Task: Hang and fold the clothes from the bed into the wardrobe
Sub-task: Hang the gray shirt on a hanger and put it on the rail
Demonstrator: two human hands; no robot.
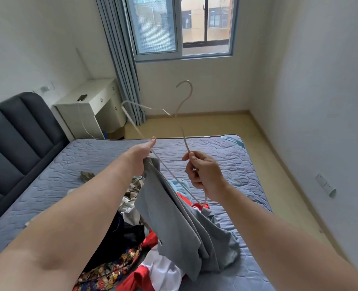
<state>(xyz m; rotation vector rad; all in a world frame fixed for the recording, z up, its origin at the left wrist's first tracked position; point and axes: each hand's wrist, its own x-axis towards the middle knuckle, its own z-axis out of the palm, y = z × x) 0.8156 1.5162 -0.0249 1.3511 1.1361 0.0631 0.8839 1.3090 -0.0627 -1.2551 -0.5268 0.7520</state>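
Note:
A thin beige wire hanger (132, 120) is held up over the bed, its hook pointing toward the window. My left hand (141, 156) grips a grey garment (174, 223) at its top edge, together with the hanger's long bar. The grey cloth hangs down from that hand onto the clothes pile. My right hand (203, 173) pinches the hanger's other arm between thumb and forefinger. A pile of clothes (130, 257) lies on the bed (69, 177) below my arms: red, white, dark and patterned pieces. The wardrobe is out of sight.
A dark padded headboard (16, 139) stands at the left. A white desk (90, 106) with a phone on it sits in the far corner beside grey curtains (121, 59) and the window. Wooden floor (205, 124) runs beyond and right of the bed.

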